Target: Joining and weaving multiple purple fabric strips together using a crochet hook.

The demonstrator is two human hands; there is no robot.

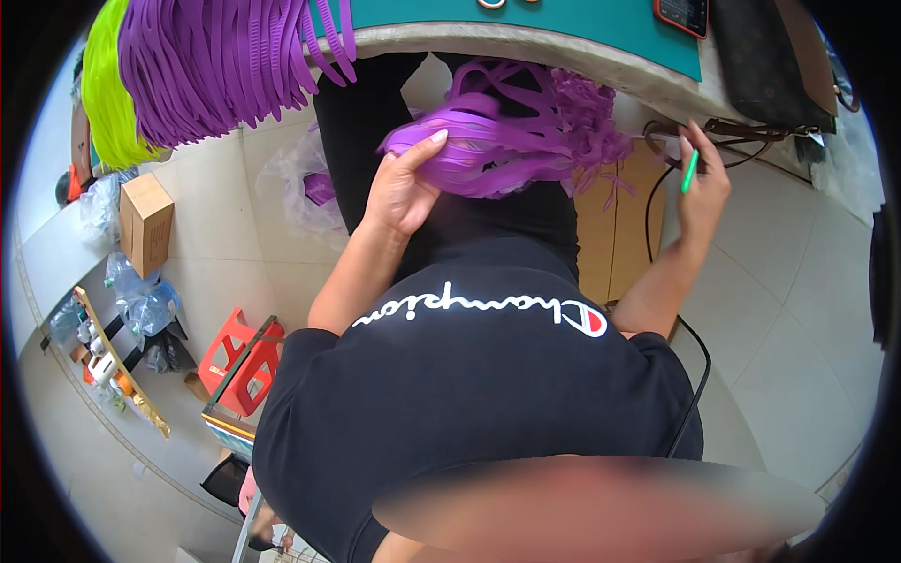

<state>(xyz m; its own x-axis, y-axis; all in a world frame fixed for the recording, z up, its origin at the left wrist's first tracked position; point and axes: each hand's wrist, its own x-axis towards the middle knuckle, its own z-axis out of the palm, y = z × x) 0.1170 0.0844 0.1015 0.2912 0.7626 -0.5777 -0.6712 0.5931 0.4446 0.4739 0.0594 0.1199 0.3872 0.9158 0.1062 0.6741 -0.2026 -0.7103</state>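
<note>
My left hand point(402, 192) is closed on a bundle of flat purple rubbery straps point(497, 155), thumb on top, above my lap. The straps fan out to the right and end in a crumpled, frilly purple mass point(591, 117). Off to the right, my right hand point(709, 188) is closed round a slim green pen-like tool point(690, 172). It is apart from the straps, near the table edge and a brown bag point(770, 56). The tool's tip is too small to make out.
Purple straps point(216, 66) and yellow-green straps point(108, 94) hang over the table's left edge. On the green mat point(582, 23) lies a phone point(682, 14). A black cable point(699, 352) runs by my right arm. A cardboard box point(145, 225) and red stool point(242, 361) stand left.
</note>
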